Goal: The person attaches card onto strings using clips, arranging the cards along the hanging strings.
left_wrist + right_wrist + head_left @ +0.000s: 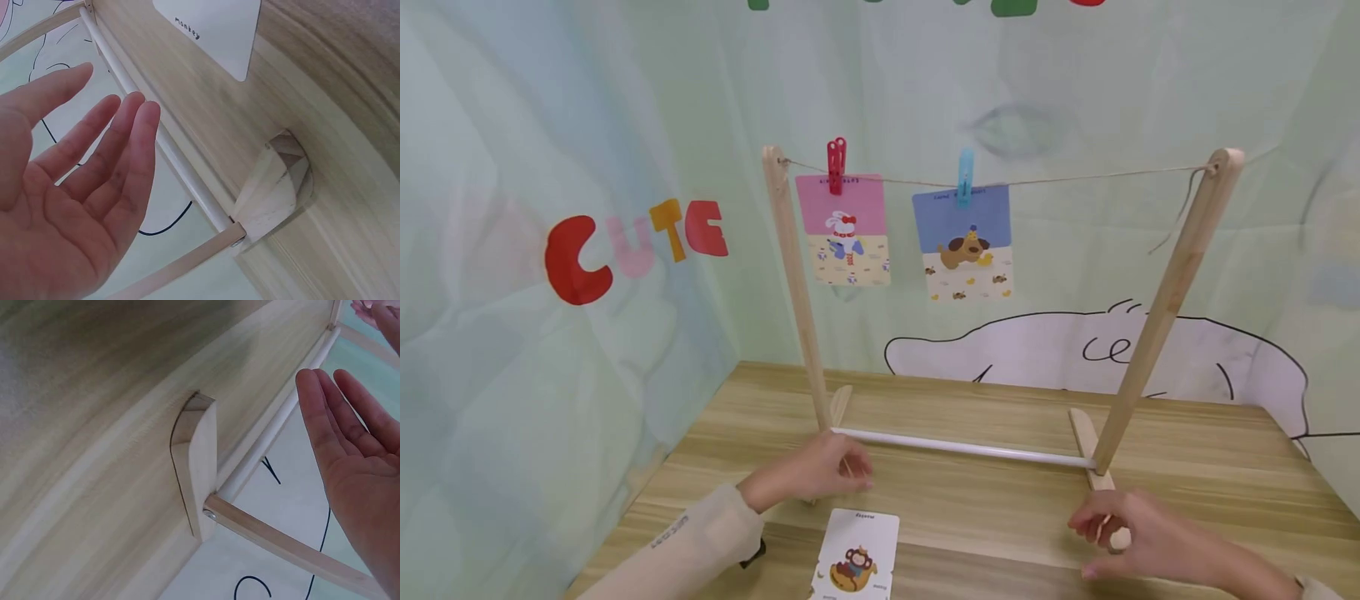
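Note:
My left hand [820, 468] hovers beside the left foot of a wooden stand, fingers loosely bent and holding nothing. Its palm and spread fingers show in the left wrist view, near the stand's white rod [181, 165]. Over at the right foot [201, 450], my right hand [1138, 537] is also free of any object, with nearly straight fingers in the right wrist view. The front tip of that foot shows by my right palm in the head view. Below my left hand, a white monkey card [856, 550] lies on the table.
A string [1075, 177] runs between two wooden posts. A red clothespin [836, 167] holds a pink rabbit card [844, 237] on it, and a blue clothespin [966, 177] a blue dog card [962, 233]. Printed cloth [865, 83] stands behind the wooden table [985, 508].

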Tool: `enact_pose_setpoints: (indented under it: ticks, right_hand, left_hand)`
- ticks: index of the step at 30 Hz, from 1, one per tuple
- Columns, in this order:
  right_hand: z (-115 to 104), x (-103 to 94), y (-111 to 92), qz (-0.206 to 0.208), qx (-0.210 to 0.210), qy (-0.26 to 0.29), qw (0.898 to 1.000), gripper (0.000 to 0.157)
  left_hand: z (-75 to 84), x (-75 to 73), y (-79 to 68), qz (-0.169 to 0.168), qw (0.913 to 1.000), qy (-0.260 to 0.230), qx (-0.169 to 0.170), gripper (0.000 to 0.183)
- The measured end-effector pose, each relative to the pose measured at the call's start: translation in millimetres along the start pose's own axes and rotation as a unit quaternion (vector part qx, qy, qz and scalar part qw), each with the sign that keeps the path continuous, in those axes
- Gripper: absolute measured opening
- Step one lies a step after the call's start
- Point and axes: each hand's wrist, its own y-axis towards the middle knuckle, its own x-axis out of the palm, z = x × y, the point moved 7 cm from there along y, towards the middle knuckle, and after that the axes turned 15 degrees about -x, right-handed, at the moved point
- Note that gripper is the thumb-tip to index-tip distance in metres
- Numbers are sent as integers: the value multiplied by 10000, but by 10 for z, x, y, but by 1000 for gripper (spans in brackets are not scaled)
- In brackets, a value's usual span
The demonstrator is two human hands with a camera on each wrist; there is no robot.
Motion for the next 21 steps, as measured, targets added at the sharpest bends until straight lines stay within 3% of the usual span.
enact_pose_setpoints:
  ticks: [5, 12, 14, 21]
  right_hand:
    - [-39, 55, -63, -112, 40, 641, 9979, 44]
    - [-16, 158, -207, -540, 1004, 1126, 9871, 39]
    - [-15, 189, -216, -594, 964, 1270, 9854, 37]
    - [-19, 302, -231, -669, 236, 1918, 9789, 27]
  left_hand:
    - [-68, 40, -32, -155, 9998, -72, -92, 15]
    - [-192, 125, -110, -44, 9988, 194, -439, 24]
    - [-219, 146, -133, 66, 9981, 298, -534, 27]
    - [-263, 226, -194, 193, 9978, 229, -594, 28]
